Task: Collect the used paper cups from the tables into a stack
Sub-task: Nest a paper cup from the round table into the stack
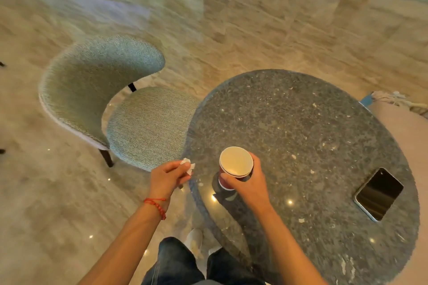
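Right hand (249,180) wraps its fingers (225,177) around the red paper cups (235,166), what looks like two nested rims, held low over the round stone bench (312,146) at its seven o'clock edge. Left hand (168,176) pinches a crumpled white tissue (188,165), off the bench at nine o'clock. Risk here, I'd say: the cups sit near the rim, so a loose set-down could tip them onto the floor (254,30), spilling any dregs. A phone (379,194) lies at four o'clock, well apart. The upholstered chair (115,104) crowds ten o'clock; the bench centre offers open room.
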Tool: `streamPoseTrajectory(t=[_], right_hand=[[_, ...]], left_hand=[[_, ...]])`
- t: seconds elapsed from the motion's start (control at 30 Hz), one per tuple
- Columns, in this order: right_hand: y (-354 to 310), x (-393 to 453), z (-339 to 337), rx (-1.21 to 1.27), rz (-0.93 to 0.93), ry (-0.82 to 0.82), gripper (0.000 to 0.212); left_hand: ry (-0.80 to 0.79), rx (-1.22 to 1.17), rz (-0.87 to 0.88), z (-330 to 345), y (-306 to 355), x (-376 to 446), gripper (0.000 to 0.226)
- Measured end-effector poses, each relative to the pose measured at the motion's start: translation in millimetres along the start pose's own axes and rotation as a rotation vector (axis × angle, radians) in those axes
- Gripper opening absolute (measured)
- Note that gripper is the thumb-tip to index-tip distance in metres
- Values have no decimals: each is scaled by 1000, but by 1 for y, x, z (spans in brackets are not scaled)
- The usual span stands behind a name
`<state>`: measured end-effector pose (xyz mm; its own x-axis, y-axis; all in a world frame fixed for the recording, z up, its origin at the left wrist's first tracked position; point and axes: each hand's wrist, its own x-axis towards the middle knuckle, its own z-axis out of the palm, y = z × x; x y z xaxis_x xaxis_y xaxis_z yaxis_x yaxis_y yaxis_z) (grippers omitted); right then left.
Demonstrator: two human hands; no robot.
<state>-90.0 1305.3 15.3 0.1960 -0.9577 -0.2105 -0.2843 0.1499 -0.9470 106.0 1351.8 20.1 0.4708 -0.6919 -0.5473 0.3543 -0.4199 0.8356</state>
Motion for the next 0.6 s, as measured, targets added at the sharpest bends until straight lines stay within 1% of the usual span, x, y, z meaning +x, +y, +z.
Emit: streamPoseTrajectory(t=[0.17,0.3,0.5,0.6], right_hand=[[-12,2,17,-26,-85,-245,68],[-20,-4,40,-38,-138,-435,66],[-28,-41,102,-129,-226,-752,65],[-33,-74,142,-191,-288,-892,70]], left_hand=[[223,-211,7,-33,-16,-34,3],[396,-342,34,-61,-39,-71,5],[659,-545,82,-114,-77,-140,4],[812,-632,108,-144,-96,-179,7]])
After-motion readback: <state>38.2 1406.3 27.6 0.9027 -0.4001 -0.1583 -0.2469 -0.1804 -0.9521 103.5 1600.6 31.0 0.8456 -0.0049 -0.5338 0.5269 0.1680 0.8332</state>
